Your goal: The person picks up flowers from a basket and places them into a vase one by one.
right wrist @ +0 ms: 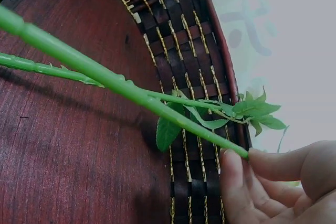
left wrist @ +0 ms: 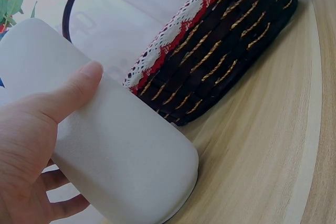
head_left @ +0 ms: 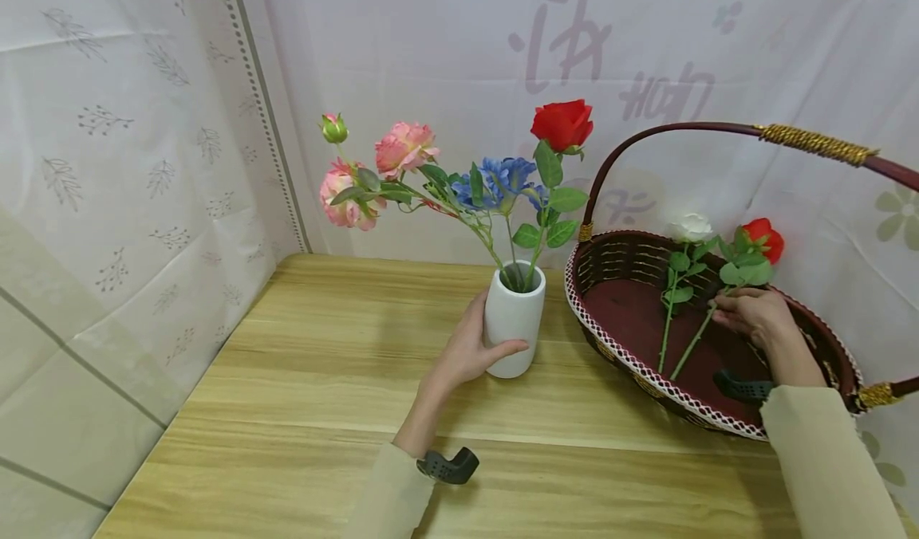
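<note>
The right hand pinches a red rose inside the basket, its stem slanting: bloom at the back rim, lower end towards the front rim. A white rose lies beside it. The left hand grips the upright vase, near the table's back edge, well apart from its left edge.

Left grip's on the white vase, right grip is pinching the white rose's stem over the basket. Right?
One fix: the right grip pinches the red rose's stem, per the head view; the white rose is beside it. The rest holds: left grip on the white vase, right over the basket.
</note>
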Available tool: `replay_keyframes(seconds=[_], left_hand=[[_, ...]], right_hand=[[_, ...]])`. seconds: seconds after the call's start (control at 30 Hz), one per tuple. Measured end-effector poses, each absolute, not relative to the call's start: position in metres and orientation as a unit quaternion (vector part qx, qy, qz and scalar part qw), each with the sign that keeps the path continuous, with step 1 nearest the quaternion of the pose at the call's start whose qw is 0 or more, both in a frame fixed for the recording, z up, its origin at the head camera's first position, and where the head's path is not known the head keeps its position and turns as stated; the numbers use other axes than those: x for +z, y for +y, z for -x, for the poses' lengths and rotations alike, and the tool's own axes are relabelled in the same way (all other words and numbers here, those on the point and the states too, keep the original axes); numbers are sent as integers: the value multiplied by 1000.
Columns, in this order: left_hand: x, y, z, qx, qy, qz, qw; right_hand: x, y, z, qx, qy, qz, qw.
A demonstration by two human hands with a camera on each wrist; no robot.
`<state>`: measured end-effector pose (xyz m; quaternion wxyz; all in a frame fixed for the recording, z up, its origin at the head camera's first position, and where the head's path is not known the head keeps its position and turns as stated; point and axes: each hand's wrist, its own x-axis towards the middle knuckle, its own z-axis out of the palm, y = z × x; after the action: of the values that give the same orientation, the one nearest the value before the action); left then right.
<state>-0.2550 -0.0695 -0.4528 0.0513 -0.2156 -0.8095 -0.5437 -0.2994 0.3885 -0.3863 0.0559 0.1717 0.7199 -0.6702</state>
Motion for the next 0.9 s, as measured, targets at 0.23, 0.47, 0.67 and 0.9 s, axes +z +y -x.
replay_keyframes(seconds=[0.23, 0.47, 0.67, 0.9], left_hand=[[-453, -70, 255, -546, -809, 213, 50], [-454, -69, 256, -540, -813, 211, 52], [-454, -70, 255, -540, -814, 210, 52], [-454, -70, 255, -536, -816, 211, 48]], right_hand=[[-385, 385, 300, -700, 694, -164, 20], [-388, 387, 303, -743, 663, -86, -33], [-389, 389, 306, -756, 649, -31, -79], [-384, 388, 302, -792, 600, -1, -115]])
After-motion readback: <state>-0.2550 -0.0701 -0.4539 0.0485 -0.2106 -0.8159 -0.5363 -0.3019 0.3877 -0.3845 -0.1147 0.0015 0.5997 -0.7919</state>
